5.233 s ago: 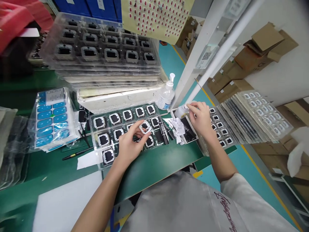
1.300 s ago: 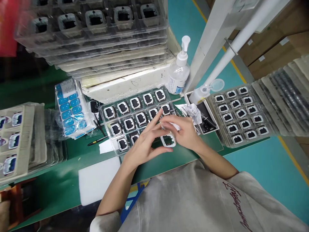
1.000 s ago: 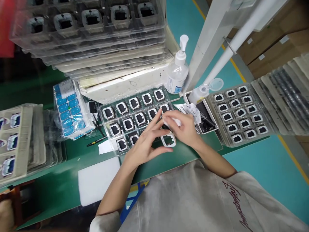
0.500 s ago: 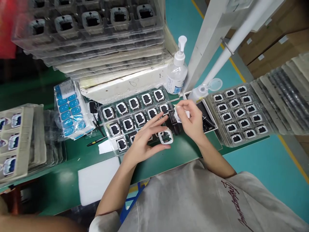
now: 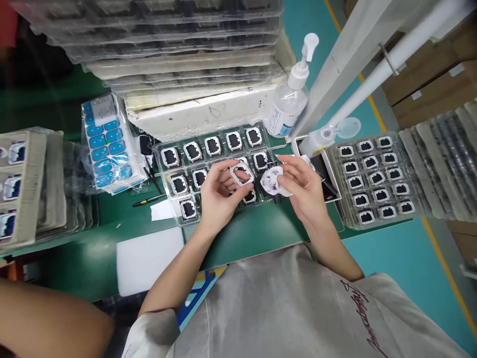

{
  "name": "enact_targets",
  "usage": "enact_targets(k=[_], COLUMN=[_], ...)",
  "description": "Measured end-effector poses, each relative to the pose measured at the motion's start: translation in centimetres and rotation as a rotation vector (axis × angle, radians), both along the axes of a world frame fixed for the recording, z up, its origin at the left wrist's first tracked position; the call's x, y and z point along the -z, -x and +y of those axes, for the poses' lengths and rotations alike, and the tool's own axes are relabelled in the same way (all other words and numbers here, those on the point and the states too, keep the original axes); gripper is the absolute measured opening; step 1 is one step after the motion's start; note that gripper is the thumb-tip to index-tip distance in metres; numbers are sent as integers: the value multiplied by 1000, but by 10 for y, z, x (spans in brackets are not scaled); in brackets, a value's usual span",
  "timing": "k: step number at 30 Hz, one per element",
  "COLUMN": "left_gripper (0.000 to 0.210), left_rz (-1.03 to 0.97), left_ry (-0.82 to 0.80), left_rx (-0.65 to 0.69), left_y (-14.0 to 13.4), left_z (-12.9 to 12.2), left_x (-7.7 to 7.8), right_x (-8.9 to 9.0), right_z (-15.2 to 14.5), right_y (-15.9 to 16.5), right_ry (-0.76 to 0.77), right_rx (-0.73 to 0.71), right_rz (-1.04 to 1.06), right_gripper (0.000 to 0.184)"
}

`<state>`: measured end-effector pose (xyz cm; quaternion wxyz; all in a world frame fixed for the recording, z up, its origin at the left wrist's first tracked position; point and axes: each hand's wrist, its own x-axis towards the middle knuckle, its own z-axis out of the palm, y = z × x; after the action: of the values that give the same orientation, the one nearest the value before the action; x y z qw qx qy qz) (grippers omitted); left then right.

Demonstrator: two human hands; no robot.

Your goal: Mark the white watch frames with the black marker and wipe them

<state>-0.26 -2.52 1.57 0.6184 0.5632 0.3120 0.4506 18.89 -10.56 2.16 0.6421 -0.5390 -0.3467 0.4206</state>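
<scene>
Grips a white frame (image 5: 251, 173) in left fingers (image 5: 240, 194), a smudged cloth (image 5: 270, 182) in right fingers (image 5: 291, 185), apparently for wiping; next likely needs cloth brought against frame.

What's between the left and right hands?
Head view: a white frame in the left hand, a stained wipe in the right hand, part of the tray beneath.

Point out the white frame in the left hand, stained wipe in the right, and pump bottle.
White frame (image 5: 234, 176): head view, on its left rim.
Stained wipe (image 5: 271, 181): head view, middle of its exposed face.
Pump bottle (image 5: 289, 105): head view, on its clear body.
</scene>
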Motion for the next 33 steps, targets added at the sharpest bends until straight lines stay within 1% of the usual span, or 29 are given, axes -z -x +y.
enact_targets(k=[1,3,4,5,7,8,10,12,17,19,20,21,24,25,27,28,30,33], left_gripper=[55,53,53,52,52,52,52,50,49,51,51,52,54,55,57,59,61,60], left_rz=[0,-12,-18,-20,-15,-12,-14,-21,-57,-59,-55,-52,-59,-67,-80,-83,-87,-116], left_ry=[6,1,-8,-19,-46,-59,-84,-110,-179,-186,-178,-159,-47,-4,63,85,119,150], left_rx=[-1,3,2,-3,-23,-33,-49,-62,-77,-73,-67,-52,30,55,79,79,85,123], left_y=[0,0,0,0,0,1,1,1,0,0,0,0,1,1,2,2,3,3], left_z=[0,0,-1,-1,-1,-2,-2,-3,-5,-6,-6,-6,-4,-3,-1,0,1,1], left_x=[0,0,0,0,-1,-1,-2,-3,-5,-5,-5,-5,-4,-4,-4,-5,-7,-9], right_x=[-2,-5,-7,-8,-9,-9,-7,-4,4,6,6,6,6,6,6,7,8,7], right_z=[-1,-3,-3,-4,-5,-5,-4,-3,-4,-4,-4,-4,-2,-1,2,3,5,5], right_y=[1,5,6,7,8,8,6,3,1,3,4,6,13,15,17,17,17,17], right_ry=[-9,-69,-124,-196,-353,-421,-501,-512,-450,-423,-402,-377,-307,-299,-328,-352,-386,-344], right_rx=[-8,-6,9,31,69,71,44,30,24,40,48,49,0,-27,-67,-74,-65,14], right_rz=[-44,-186,-294,-424,-688,-782,-843,-806,-720,-652,-602,-547,-408,-378,-334,-309,-264,-273], right_gripper=[41,28,19,15,21,24,26,25,21,16,11,4,25,25,13,10,11,9])
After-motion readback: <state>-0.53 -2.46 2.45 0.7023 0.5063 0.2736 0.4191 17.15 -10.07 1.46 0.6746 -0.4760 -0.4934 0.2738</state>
